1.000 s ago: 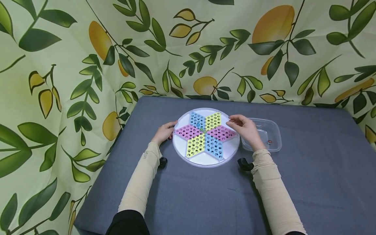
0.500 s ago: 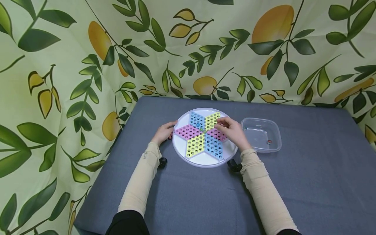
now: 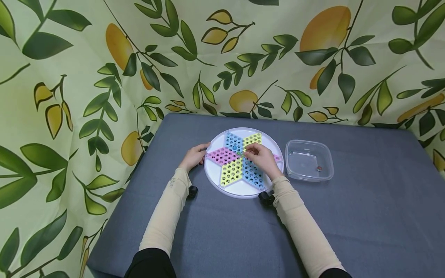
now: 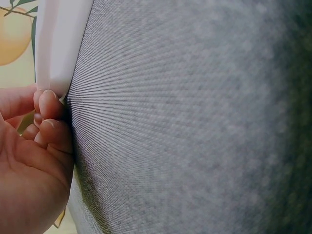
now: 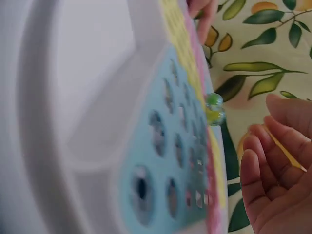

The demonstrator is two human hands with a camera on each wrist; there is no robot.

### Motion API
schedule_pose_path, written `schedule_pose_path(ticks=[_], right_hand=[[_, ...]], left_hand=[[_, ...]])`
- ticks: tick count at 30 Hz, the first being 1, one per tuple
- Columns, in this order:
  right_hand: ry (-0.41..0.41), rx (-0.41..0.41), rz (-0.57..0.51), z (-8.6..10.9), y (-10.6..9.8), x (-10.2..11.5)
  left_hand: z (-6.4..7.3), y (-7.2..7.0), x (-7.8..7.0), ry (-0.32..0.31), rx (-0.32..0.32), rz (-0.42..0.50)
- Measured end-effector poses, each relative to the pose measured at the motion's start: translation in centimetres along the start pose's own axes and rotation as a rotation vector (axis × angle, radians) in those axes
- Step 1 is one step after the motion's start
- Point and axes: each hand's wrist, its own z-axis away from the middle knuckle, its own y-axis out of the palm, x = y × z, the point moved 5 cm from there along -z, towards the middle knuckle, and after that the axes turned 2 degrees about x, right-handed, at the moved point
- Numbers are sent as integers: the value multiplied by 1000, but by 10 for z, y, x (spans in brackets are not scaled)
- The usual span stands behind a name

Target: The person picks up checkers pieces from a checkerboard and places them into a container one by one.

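Note:
A round white Chinese checkers board (image 3: 240,191), with a star of blue, yellow and pink sections full of holes, lies on the table. My left hand (image 3: 194,157) grips its left rim; in the left wrist view the fingertips (image 4: 50,103) are right at the white edge. Over the right part of the star, my right hand (image 3: 261,157) has its fingertips close to the centre. Its fingers (image 5: 251,168) are curled in the right wrist view, and I cannot tell whether a marble is between them. Green and yellow glass marbles (image 5: 214,116) sit near the star's middle. A blue marble (image 3: 235,147) sits on the blue section.
To the right of the board stands a clear plastic container (image 3: 309,178) with a reddish marble (image 3: 319,168) inside. A grey-blue cloth (image 3: 222,235) covers the table. Behind it hangs a leaf-and-fruit patterned curtain (image 3: 222,77).
My right hand has moved left from beside the container, across the board, to near the star's centre. The left hand has stayed at the rim.

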Motion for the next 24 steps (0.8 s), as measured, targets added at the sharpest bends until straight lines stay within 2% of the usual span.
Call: schedule_pose_path(ticks=[11, 17, 24], right_hand=[[50, -7, 54, -3, 11, -10], [36, -14, 109, -4, 13, -7], [29, -18, 114, -4, 15, -6]], left_hand=[[-3, 0, 1, 16, 0, -12], [-3, 0, 0, 21, -1, -1], [-2, 1, 0, 13, -4, -6]])
